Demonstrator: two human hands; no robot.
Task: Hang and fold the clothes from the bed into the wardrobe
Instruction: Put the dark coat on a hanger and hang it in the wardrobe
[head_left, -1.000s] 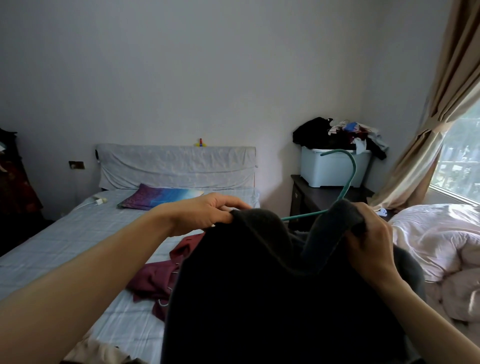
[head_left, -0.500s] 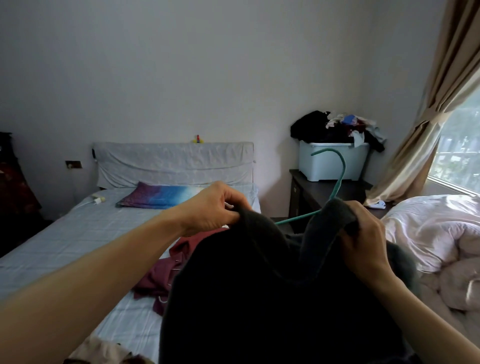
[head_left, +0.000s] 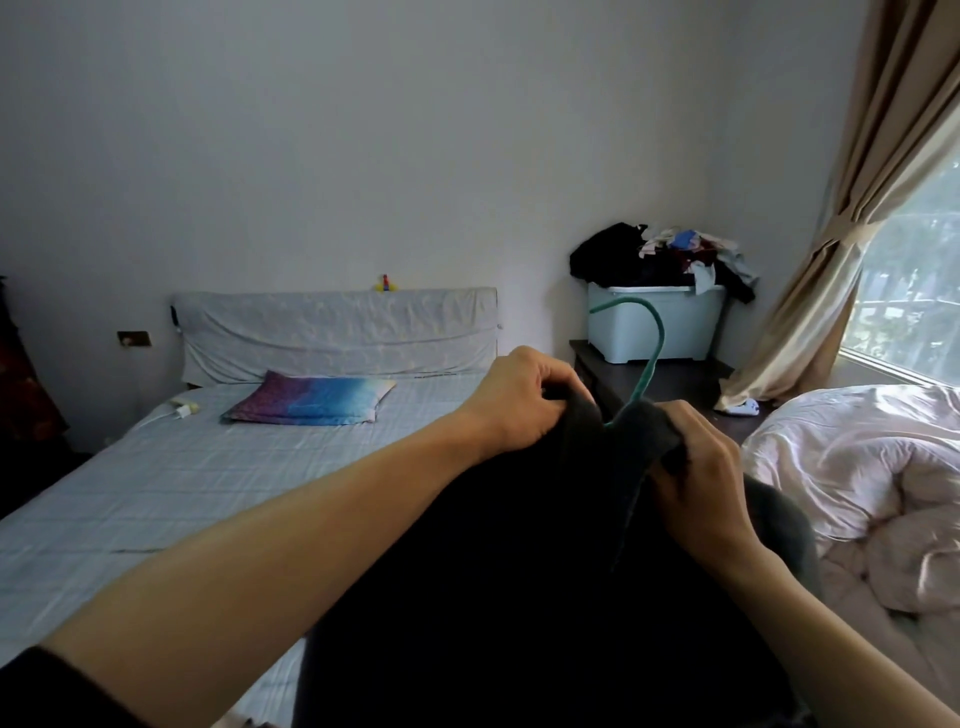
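Left hand (head_left: 519, 402) and right hand (head_left: 704, 470): each grip curled tight on the dark fleece garment (head_left: 519, 571) with its teal wire hanger (head_left: 662, 335); pale checked bed (head_left: 156, 493) on the left.

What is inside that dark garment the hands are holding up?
A teal hanger: its hook sticks out of the dark garment between the left hand and right hand. The hanger's shoulders are covered by the fabric, so their position cannot be seen.

A dark, fleecy garment (head_left: 519, 571) fills the lower centre of the frame. Its top edge is bunched and gripped by the left hand (head_left: 519, 405) and the right hand (head_left: 701, 467). A thin green hanger (head_left: 655, 343) rises from the neck between them, its hook curving up and left.
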